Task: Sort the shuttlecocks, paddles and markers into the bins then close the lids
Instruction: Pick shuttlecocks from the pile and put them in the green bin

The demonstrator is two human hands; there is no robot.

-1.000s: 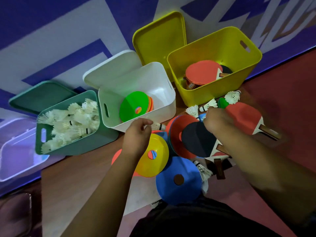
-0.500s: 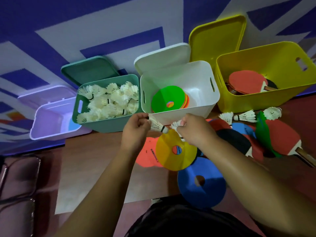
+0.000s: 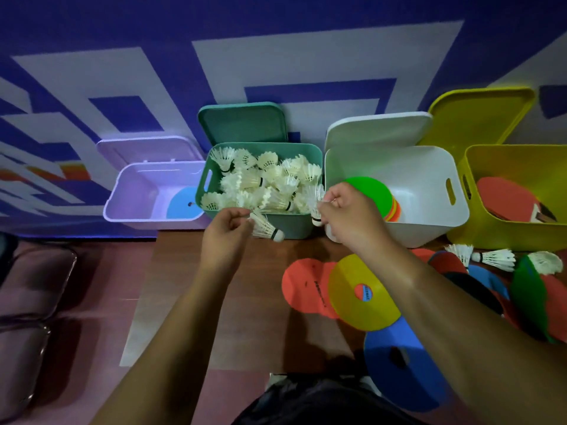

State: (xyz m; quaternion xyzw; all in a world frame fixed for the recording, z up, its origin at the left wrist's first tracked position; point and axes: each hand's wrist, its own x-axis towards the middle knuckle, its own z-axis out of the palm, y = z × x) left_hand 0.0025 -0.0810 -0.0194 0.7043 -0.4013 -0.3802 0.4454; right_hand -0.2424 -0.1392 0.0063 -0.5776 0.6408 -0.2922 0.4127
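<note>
Both hands work at the front of the teal bin, each bringing a shuttlecock to the pile inside. The left hand pinches one shuttlecock by its feather tips, cork hanging low just outside the front wall, so it likely needs lifting over the rim before release; the right hand pinches another shuttlecock by the skirt above the bin's near right corner, cork down, though the feathers blur there and it may hold more than one; gripping the feathers lets the heavier cork lead the drop; three loose shuttlecocks, markers and paddles wait on the tabletop to the right; the lids stand propped open behind their bins, leaving the mouths free for sorting.
</note>
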